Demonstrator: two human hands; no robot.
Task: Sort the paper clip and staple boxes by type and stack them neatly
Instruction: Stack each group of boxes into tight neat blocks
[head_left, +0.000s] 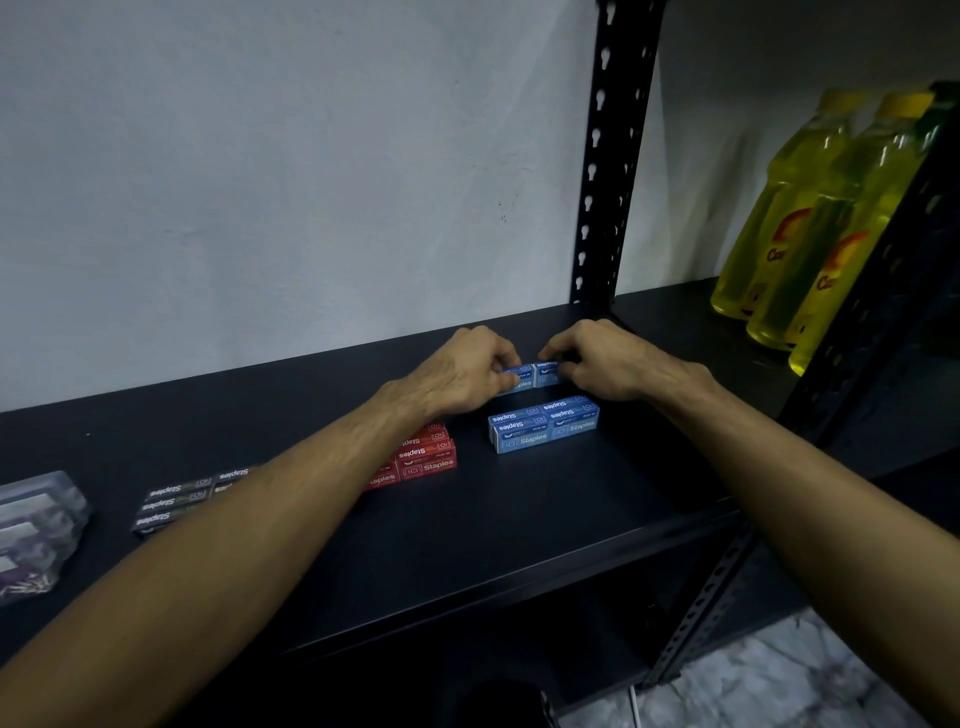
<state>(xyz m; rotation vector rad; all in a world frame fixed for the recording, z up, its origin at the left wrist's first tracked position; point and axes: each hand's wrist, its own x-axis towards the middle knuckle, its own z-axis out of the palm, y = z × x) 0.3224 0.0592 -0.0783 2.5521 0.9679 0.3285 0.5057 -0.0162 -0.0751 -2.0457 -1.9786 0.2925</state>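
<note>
On the dark shelf (519, 519), both hands grip a small row of blue staple boxes (530, 375) near the back wall. My left hand (462, 371) pinches its left end and my right hand (602, 364) pinches its right end. In front of it a neat block of blue staple boxes (543, 423) stands free. Red staple boxes (426, 460) lie to the left, partly hidden by my left forearm. Black staple boxes (176, 499) sit further left. Clear paper clip boxes (36, 525) are stacked at the far left edge.
A black slotted upright (608, 156) rises behind my hands. Yellow bottles (810, 234) stand on the neighbouring shelf at right. The shelf's front edge runs below my forearms, with a pale tiled floor (753, 686) beneath.
</note>
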